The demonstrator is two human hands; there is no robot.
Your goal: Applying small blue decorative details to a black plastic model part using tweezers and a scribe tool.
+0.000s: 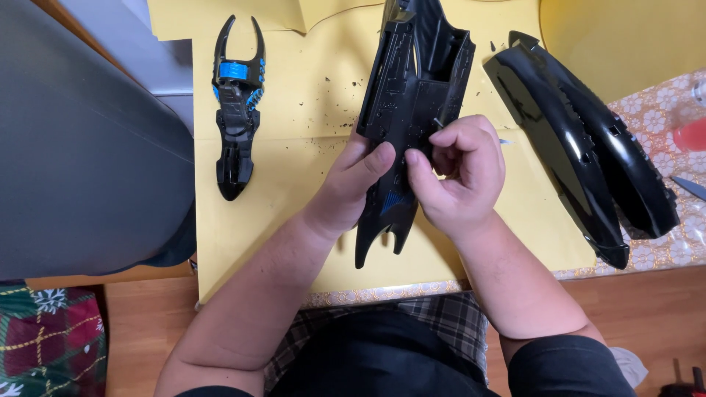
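A long black plastic model body shell (412, 88) lies open side up on yellow paper (309, 95). My left hand (353, 184) grips its left edge near the pointed tail, thumb pressed on the plastic. My right hand (460, 173) is closed over the shell's right side, its fingers pinching a small thin metal piece (437, 123) that sticks up from the fist. What the piece is I cannot tell.
A black and blue claw-tipped inner frame (237, 110) lies at left on the paper. A glossy black curved cover (581, 140) rests at right. Dark crumbs dot the paper. A floral tablecloth (662, 103) shows at right, a grey chair back (81, 147) at left.
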